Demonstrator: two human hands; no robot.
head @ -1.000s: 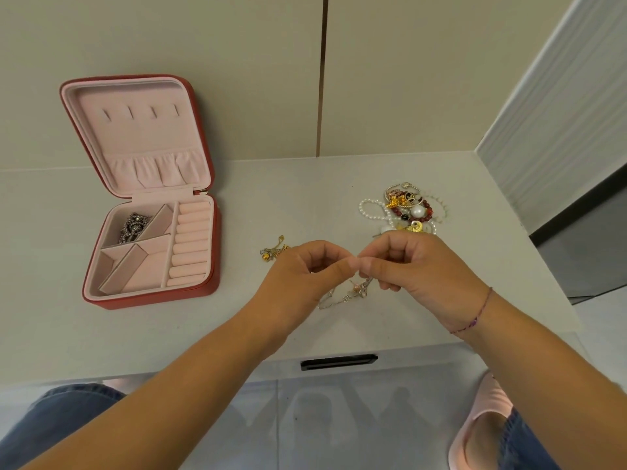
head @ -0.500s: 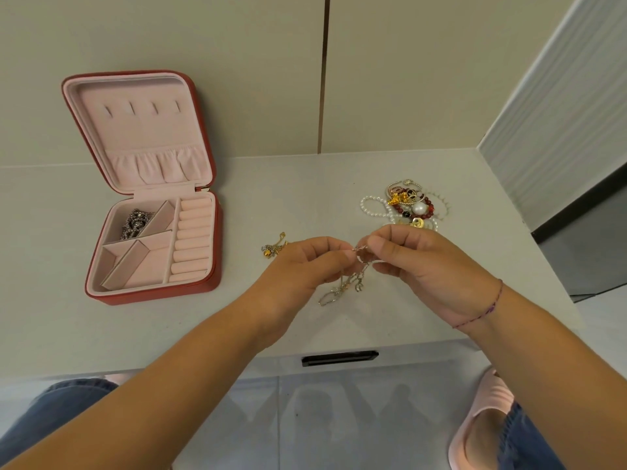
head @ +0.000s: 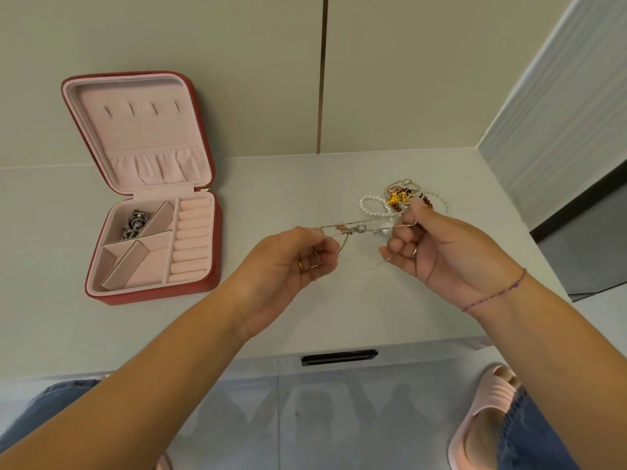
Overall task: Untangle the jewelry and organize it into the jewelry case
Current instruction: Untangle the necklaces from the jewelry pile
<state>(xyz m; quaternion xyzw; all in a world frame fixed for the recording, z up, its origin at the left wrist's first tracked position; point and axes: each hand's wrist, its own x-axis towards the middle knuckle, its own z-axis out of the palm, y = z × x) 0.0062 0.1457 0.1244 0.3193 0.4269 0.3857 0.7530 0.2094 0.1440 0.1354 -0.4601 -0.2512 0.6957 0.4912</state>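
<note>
A thin silver chain [head: 358, 228] with small charms is stretched level above the table between my two hands. My left hand [head: 291, 259] pinches its left end, palm turned up. My right hand [head: 431, 249] pinches the right end, with a loose tail hanging below the fingers. Behind my right hand lies a tangled pile of jewelry [head: 397, 198] with white pearls, gold and red beads. The red jewelry case [head: 101, 293] stands open at the left, pink inside, and a dark silver piece [head: 135, 223] lies in its back-left compartment.
The case's lid [head: 135, 130] leans up against the beige wall. A drawer handle [head: 339, 357] sits under the table's front edge. A ribbed grey panel [head: 559, 106] bounds the table on the right. My knees and a pink slipper [head: 485, 418] show below.
My hands, first pinched together, have moved apart and turned palms up, pulling the chain out into a straight line. The small gold piece on the table is now hidden behind my left hand.
</note>
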